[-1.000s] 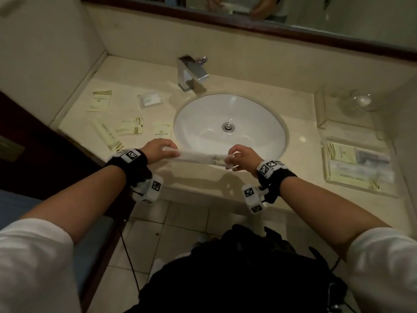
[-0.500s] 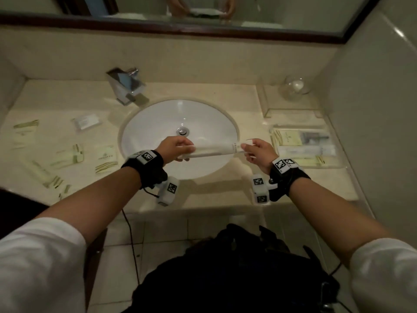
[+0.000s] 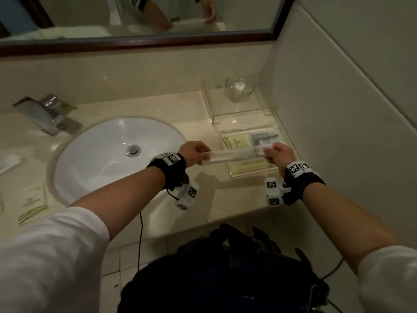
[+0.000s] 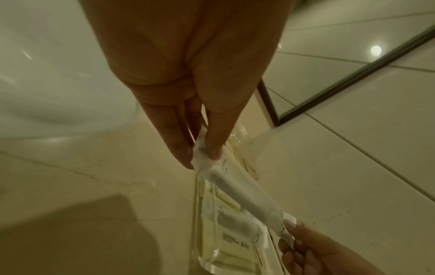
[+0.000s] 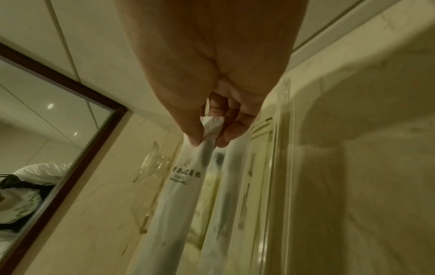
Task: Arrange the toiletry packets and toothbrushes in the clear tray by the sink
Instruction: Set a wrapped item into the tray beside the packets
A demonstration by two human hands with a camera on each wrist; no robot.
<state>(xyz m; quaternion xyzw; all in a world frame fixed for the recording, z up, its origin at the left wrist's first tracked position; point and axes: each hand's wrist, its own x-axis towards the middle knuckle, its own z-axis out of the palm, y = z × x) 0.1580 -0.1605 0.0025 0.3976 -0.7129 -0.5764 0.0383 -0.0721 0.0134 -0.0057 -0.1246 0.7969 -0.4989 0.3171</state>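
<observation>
A long white wrapped toothbrush packet [image 3: 237,154] [image 4: 244,195] [image 5: 179,201] hangs level just above the clear tray [image 3: 252,171] right of the sink. My left hand [image 3: 198,152] [image 4: 202,154] pinches its left end between thumb and fingers. My right hand [image 3: 274,152] [image 5: 207,137] [image 4: 289,234] pinches its right end. The tray holds a cream packet [image 3: 234,142], a clear grey packet [image 3: 262,137] and another flat cream packet [image 3: 250,167] under the held one.
Loose cream packets [image 3: 33,203] and a small clear packet [image 3: 9,162] lie on the counter left of the white basin [image 3: 97,166]. A chrome tap [image 3: 47,115] stands behind. A clear stand with a glass bowl [image 3: 239,89] sits behind the tray, by the tiled wall.
Both hands have carried the toothbrush packet rightwards from the front of the basin to above the tray. The head view has swung right with them.
</observation>
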